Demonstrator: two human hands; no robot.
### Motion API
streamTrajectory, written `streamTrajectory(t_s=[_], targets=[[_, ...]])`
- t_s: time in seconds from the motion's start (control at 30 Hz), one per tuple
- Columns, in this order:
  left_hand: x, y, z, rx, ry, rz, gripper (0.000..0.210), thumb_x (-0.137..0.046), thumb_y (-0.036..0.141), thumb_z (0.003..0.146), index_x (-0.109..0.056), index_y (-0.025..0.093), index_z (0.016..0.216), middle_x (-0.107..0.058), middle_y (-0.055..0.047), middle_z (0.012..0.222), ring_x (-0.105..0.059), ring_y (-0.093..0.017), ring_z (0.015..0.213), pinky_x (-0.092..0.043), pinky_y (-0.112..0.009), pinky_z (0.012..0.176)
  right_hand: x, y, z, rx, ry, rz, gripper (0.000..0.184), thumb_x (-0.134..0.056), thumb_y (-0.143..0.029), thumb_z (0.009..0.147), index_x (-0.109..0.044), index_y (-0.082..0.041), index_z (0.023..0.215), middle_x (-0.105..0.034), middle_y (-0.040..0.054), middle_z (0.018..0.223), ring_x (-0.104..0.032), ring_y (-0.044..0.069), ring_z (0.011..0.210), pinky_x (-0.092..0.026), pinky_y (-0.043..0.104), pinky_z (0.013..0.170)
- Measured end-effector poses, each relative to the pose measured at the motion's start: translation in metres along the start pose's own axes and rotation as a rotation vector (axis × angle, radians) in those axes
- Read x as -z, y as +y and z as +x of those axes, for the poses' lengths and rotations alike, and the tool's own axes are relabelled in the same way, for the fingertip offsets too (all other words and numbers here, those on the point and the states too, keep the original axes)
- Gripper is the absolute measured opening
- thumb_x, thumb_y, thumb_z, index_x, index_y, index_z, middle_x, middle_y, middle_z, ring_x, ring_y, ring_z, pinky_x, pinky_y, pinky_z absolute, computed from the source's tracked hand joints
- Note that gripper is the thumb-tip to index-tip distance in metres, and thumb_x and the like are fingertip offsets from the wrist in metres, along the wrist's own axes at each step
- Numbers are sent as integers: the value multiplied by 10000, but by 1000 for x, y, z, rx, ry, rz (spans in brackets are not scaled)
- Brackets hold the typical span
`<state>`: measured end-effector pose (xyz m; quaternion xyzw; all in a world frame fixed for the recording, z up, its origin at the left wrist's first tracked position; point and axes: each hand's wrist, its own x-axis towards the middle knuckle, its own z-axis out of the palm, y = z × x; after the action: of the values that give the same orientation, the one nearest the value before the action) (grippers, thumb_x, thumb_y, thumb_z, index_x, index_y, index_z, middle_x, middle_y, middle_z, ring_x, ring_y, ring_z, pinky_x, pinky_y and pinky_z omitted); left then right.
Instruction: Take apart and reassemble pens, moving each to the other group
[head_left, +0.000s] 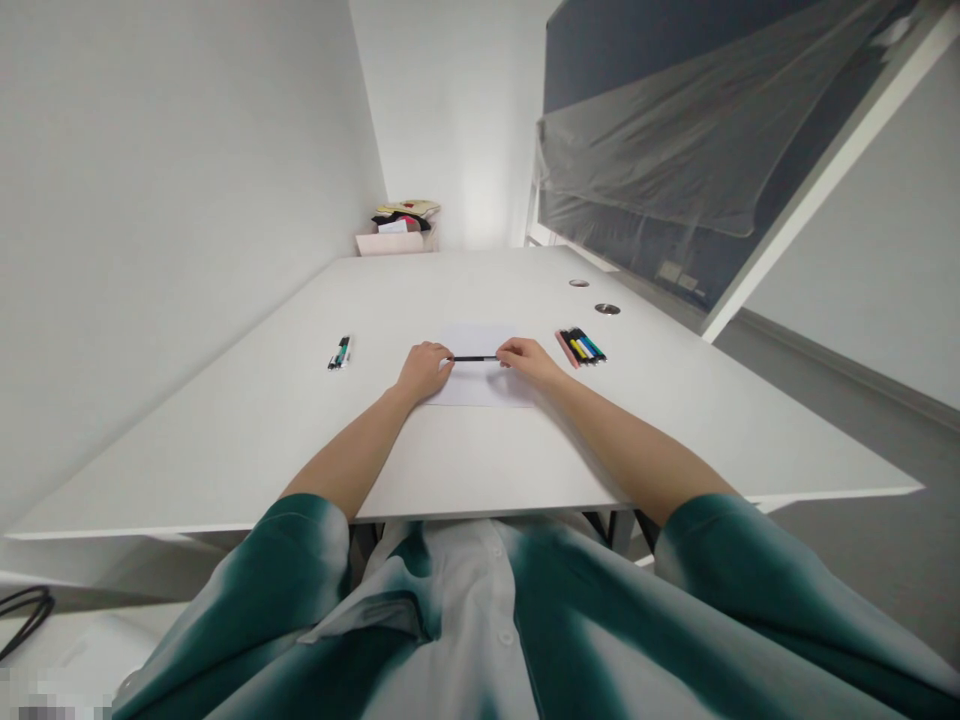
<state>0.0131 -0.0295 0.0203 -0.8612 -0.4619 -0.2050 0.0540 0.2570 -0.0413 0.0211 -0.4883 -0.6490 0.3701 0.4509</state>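
Between my two hands a slim black pen (474, 358) lies level, held just above or on a sheet of white paper (480, 392); I cannot tell whether it touches the paper. My left hand (426, 369) is closed round its left end, fingers curled. At the other end, my right hand (527, 360) pinches the pen between thumb and fingers. The sheet rests flat on the white table (247, 440), with both hands over its side edges.
Right of the paper lies a row of several coloured pens (581, 346). A few small pens (340, 353) lie to the left. Two round metal discs (607, 309) are set in the table farther right. A box (390, 243) with cloth items stands at the far end.
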Motion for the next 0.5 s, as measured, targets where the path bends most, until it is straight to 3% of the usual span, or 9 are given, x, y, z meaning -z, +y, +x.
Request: streamTrajectory(t_s=[0.2, 0.5], targets=[[2, -3, -1, 4, 6, 15, 270, -485, 255, 936, -712, 182, 1065, -706, -111, 1137, -595, -279, 1092, -442, -443, 972, -2, -3, -8, 185, -108, -447, 147, -685, -257, 757, -743, -225, 888, -690, 11, 729, -559, 159, 673, -388, 272, 679], [3, 6, -1, -68, -10, 27, 263, -496, 260, 939, -713, 199, 1075, -694, -99, 1156, -584, -269, 1101, -435, -441, 975, -11, -12, -15, 263, -201, -616, 197, -634, -249, 822, -760, -224, 970, -723, 37, 785, -582, 169, 688, -379, 272, 670]])
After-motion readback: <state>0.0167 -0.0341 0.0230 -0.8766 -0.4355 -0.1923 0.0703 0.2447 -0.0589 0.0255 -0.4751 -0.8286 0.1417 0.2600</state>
